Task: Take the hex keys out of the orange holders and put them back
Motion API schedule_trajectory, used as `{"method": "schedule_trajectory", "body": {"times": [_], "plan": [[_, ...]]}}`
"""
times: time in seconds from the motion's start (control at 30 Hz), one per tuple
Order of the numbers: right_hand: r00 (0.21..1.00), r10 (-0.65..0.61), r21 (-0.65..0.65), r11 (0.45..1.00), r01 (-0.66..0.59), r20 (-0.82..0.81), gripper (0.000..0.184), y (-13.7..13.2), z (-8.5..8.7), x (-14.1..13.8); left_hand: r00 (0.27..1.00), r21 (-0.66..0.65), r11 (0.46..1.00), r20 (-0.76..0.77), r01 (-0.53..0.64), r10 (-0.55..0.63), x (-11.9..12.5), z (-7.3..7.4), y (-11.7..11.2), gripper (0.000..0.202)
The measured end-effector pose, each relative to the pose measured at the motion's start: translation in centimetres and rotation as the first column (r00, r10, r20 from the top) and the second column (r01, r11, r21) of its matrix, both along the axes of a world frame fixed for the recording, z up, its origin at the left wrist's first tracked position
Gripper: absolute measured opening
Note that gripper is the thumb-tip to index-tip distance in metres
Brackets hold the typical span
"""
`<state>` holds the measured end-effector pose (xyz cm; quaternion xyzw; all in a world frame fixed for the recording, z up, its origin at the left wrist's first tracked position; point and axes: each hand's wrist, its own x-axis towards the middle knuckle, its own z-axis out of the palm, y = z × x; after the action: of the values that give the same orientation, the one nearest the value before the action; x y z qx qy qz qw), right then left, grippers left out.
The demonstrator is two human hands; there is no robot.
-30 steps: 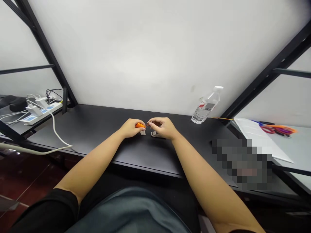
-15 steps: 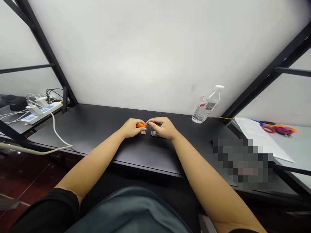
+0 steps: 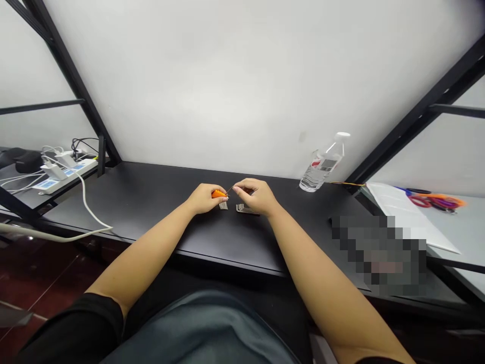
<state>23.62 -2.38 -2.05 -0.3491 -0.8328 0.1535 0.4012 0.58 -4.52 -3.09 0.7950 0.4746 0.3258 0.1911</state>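
Note:
My left hand (image 3: pixel 203 198) is closed around a small orange plastic holder (image 3: pixel 219 193), and the fingers cover much of it. Between the fingertips of my right hand (image 3: pixel 258 196) is a thin brownish rod (image 3: pixel 230 189), whose tip reaches the holder's right end. Whether the rod sits inside the holder I cannot tell. Below the right hand, several L-shaped hex keys (image 3: pixel 241 208) lie side by side on the black table, partly hidden by the hand. Some short metal pieces (image 3: pixel 223 206) lie just under the left hand's fingertips.
A clear water bottle (image 3: pixel 320 164) stands by the wall on the black table (image 3: pixel 151 184). A white power strip (image 3: pixel 66 177) with plugs and cables is at the left. White papers (image 3: pixel 409 217) and colourful loops (image 3: pixel 435 199) lie at the right, near a blurred-out patch.
My right hand has shifted slightly up and away from the left, so more of the thin rod and of the hex keys shows. The left hand has barely moved.

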Motion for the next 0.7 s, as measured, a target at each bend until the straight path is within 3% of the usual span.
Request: {"method": "schedule_trajectory", "body": {"times": [0.23, 0.4, 0.53, 0.7], "plan": [[0.965, 0.103, -0.107, 0.991, -0.079, 0.239, 0.023, -0.4, -0.3, -0.1, 0.999, 0.041, 0.998, -0.030, 0.042, -0.041, 0.2, -0.2, 0.1, 0.018], [0.942, 0.078, -0.110, 0.993, -0.045, 0.326, 0.027, -0.7, 0.2, -0.4, 0.999, 0.045, 0.998, 0.004, 0.031, -0.032, 0.3, -0.2, 0.0, 0.017], [0.928, 0.042, -0.166, 0.986, 0.021, 0.371, 0.033, 0.1, 0.6, 1.1, 0.997, 0.022, 1.000, 0.080, 0.022, -0.024, 0.1, -0.1, 0.0, 0.017], [0.861, 0.071, -0.414, 0.894, 0.168, 0.504, 0.043, 1.1, 0.1, 2.9, 0.991, 0.000, 1.000, 0.133, 0.021, -0.021, 0.0, 0.0, 0.0, 0.016]]}}
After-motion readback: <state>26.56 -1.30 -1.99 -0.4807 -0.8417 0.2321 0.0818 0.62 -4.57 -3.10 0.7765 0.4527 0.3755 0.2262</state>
